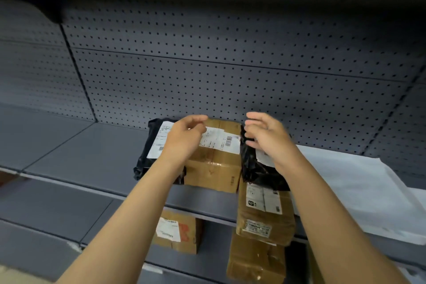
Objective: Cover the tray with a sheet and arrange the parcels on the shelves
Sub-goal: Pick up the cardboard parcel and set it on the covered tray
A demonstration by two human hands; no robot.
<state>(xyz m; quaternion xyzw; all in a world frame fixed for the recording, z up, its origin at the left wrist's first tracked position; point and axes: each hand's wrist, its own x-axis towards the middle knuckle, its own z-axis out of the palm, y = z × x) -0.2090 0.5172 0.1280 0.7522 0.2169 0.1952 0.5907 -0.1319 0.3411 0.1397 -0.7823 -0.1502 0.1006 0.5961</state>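
**Both hands raised over the parcels on the grey shelf**

Both bare forearms reach up and forward from the bottom of the view toward the upper shelf (pixel 69 152). The left hand (pixel 184 138) is held over the brown cardboard box (pixel 214 163), palm down and wrist bent, with the fingers loosely curled and the thumb and forefinger drawn near each other above the box's white label; they grip nothing that can be seen. The right hand (pixel 267 138) is lifted beside it, fingers spread and slightly bent, open, hovering just over the black poly bag on the right (pixel 255 168); whether it touches the bag cannot be told.

The box stands on the shelf against the perforated back panel (pixel 207 64), between a black poly parcel on the left (pixel 149 145) and the right-hand black bag. Below the right bag a brown wrapped parcel (pixel 265 217) leans over the shelf edge, with another brown parcel (pixel 255 258) beneath it. A cardboard box with a white label (pixel 177 230) sits on the lower shelf. A white sheet (pixel 359 187) lies spread on the shelf to the right.
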